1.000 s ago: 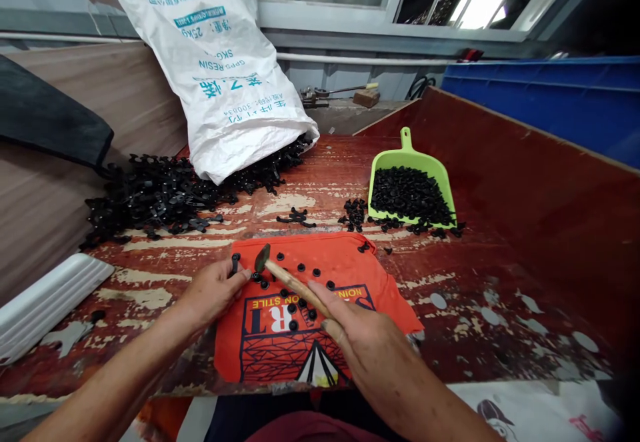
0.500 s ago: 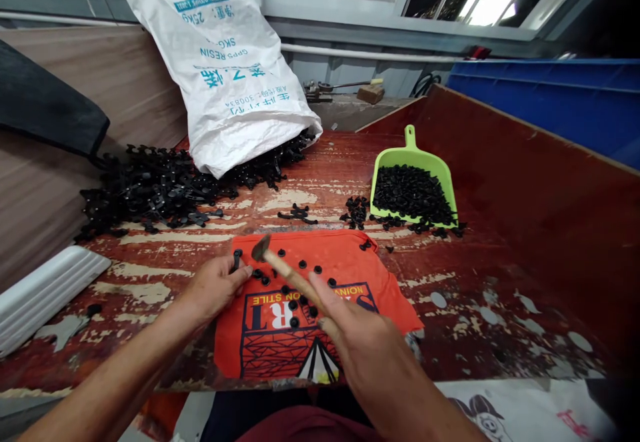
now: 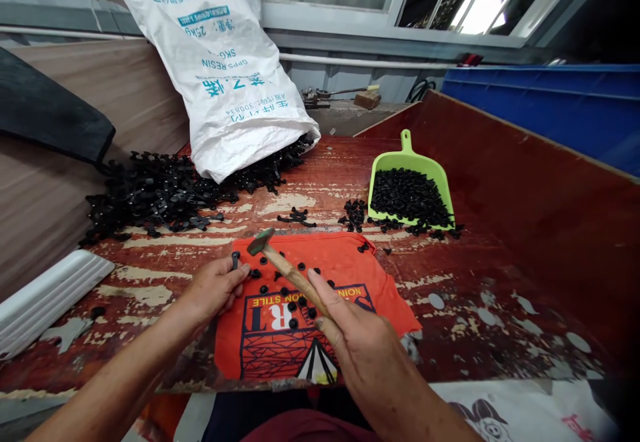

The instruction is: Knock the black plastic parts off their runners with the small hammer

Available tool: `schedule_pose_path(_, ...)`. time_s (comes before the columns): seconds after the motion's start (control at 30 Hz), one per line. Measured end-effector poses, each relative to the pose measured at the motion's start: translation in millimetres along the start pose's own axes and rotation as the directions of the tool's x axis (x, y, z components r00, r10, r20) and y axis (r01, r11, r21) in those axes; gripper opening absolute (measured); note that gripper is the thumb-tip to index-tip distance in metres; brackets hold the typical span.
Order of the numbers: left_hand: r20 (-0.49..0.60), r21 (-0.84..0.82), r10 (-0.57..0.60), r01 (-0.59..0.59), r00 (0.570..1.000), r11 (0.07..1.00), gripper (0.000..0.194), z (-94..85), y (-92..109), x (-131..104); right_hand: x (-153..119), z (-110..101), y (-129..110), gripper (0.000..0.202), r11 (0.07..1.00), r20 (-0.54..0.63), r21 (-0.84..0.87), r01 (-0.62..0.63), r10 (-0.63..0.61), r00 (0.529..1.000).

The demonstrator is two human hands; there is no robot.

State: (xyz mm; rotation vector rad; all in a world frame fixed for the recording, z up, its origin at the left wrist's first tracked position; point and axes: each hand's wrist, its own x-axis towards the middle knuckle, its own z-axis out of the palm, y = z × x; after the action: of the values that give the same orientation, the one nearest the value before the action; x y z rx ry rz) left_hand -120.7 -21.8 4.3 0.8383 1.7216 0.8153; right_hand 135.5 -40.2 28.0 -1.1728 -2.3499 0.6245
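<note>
My left hand (image 3: 219, 287) is at the left edge of an orange printed cloth (image 3: 227, 342), pinching a black plastic part (image 3: 235, 260). Wrapped round the wooden handle of a small hammer (image 3: 295, 275) is my right hand (image 3: 345, 325), over the cloth's middle. The hammer's head hangs above the cloth's upper left, just right of my left fingertips. Several small round black pieces (image 3: 293, 323) lie scattered on the cloth; the hammer and my right hand hide part of it.
Black parts (image 3: 155, 192) heap at the left, by the mouth of a white sack (image 3: 235, 75). A green dustpan (image 3: 407, 155) holds small black pieces at the right. A white ridged object (image 3: 55, 302) lies at the left edge. Red boards (image 3: 540, 182) wall the right side.
The hammer's head has shifted slightly left and up, with its face tilted differently. A round piece near my left fingertips has moved a little. The view has shifted slightly.
</note>
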Motion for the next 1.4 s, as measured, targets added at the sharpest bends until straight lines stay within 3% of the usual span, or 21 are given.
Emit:
schedule_pose_path(0.13, -0.009, 0.061, 0.009, -0.008, 1.0, 0.998, 0.037, -0.9, -2, 4, -3, 14, 6, 0.057, 0.995, 0.102, -0.082, -0.064, 0.072, 0.992)
schedule_pose_path(0.3, -0.02, 0.161, 0.009, -0.006, 1.0, 0.987, 0.033, -1.8, -2, 9, 0, 4, 1, 0.056, 0.996, 0.057, -0.057, -0.066, 0.07, 0.996)
schedule_pose_path(0.47, -0.023, 0.165, 0.025, -0.021, 0.999, 0.986, 0.032, -2.9, -2, 9, 11, 1, 1, 0.058, 0.97, 0.237, -0.217, -0.107, 0.159, 0.958)
schedule_pose_path(0.6, -0.021, 0.167, 0.038, -0.034, 0.999, 0.985, 0.032, -3.6, -5, 8, 11, 0, 1, 0.06, 0.991, 0.136, -0.122, -0.052, 0.069, 0.988)
schedule_pose_path(0.73, -0.015, 0.11, 0.033, -0.031, 0.999, 0.993, 0.034, -2.6, -8, 8, 8, 7, -1, 0.059, 0.975, 0.214, -0.195, -0.103, 0.145, 0.966)
schedule_pose_path(0.8, -0.015, 0.039, 0.019, -0.018, 1.0, 0.999, 0.034, -4.0, -7, 6, 7, 6, -1, 0.058, 0.982, 0.213, -0.13, -0.136, 0.161, 0.964)
schedule_pose_path(0.9, -0.045, -0.206, 0.021, -0.03, 0.999, 0.978, 0.028, -11.2, -1, -2, 3, -8, 2, 0.056, 0.982, 0.096, 0.068, -0.177, 0.17, 0.981)
schedule_pose_path(1.03, -0.162, -0.594, -0.043, -0.063, 0.986, 0.802, 0.02, -20.9, 13, -21, -8, -24, 12, 0.051, 0.959, 0.021, 0.151, -0.242, 0.241, 0.97)
schedule_pose_path(1.13, -0.137, -0.689, -0.123, -0.005, 0.983, 0.725, 0.021, -16.6, 13, -35, -17, -22, 18, 0.051, 0.956, 0.051, 0.172, -0.238, 0.233, 0.971)
schedule_pose_path(1.23, -0.072, -0.604, -0.08, 0.02, 0.994, 0.797, 0.021, -7.5, -2, -44, -23, -14, 20, 0.05, 0.957, 0.096, 0.189, -0.222, 0.207, 0.974)
schedule_pose_path(1.3, -0.111, -0.479, -0.017, -0.039, 0.994, 0.877, 0.03, -6.3, -16, -47, -26, -12, 19, 0.051, 0.955, 0.121, 0.201, -0.219, 0.198, 0.973)
schedule_pose_path(1.4, -0.208, -0.08, 0.105, -0.124, 0.973, 0.989, 0.033, -16.5, -33, -51, -29, -12, 18, 0.051, 0.948, 0.147, 0.211, -0.237, 0.209, 0.967)
